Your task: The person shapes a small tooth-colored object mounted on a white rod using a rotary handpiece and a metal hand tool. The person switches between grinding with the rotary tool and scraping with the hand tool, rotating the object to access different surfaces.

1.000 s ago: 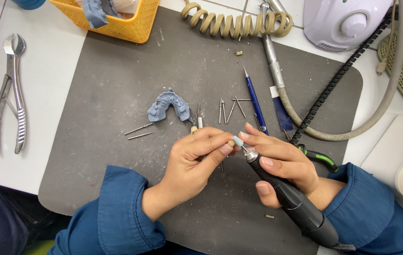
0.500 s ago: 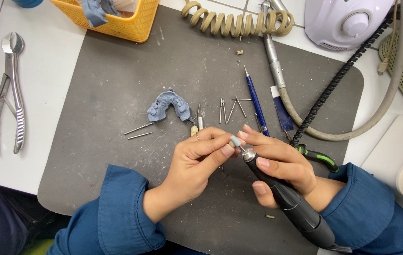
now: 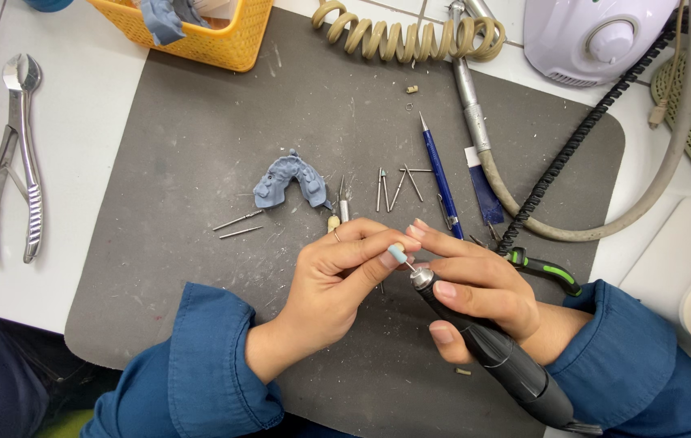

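Right hand [image 3: 479, 288] wraps the black rotary handpiece [image 3: 491, 349], grip clamped round its barrel; left hand [image 3: 337, 280] pinches the pale blue polishing tip [image 3: 396, 253] at its nose, over the grey mat's [image 3: 199, 146] near middle — bit-fitting, seemingly. Next calls for straight, steady seating.

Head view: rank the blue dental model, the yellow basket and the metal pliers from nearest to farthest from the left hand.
1. Blue dental model: on the grey mat, just above the left hand.
2. Metal pliers: far left, on the white surface off the mat.
3. Yellow basket: top edge, above the mat; about as far as the pliers, too close to call.
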A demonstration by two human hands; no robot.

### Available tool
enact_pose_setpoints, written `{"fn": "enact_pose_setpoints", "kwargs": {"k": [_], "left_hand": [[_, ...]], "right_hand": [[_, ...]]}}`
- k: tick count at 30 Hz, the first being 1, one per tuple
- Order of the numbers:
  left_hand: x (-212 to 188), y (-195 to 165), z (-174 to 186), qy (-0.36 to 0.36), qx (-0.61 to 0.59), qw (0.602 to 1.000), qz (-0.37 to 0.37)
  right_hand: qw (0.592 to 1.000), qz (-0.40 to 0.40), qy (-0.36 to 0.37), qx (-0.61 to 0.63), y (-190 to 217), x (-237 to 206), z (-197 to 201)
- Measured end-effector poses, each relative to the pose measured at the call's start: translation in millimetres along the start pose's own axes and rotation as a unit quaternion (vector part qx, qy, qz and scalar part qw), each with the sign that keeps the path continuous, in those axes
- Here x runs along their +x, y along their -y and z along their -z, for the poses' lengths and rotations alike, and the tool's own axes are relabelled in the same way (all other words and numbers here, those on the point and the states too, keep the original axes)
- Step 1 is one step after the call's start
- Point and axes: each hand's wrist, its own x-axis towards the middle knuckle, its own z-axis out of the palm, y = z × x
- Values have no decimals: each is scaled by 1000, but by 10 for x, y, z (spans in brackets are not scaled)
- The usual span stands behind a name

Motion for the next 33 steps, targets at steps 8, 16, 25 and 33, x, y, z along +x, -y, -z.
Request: {"fn": "enact_pose_setpoints", "kwargs": {"k": [8,16,25,33], "left_hand": [[-8,-34,6,-16,35,999,-5],[-1,-72,5,-19,80,995,-48],[14,-120,8,-30,135,987,-76],[12,-129,9,-30,145,985,-92]], "right_hand": [[999,-13,-14,30,13,-15,-11],[999,-9,-1,37,10,12,10],[999,-12,7,38,40,45,28],[999,-2,9,33,35,38,29]]}}
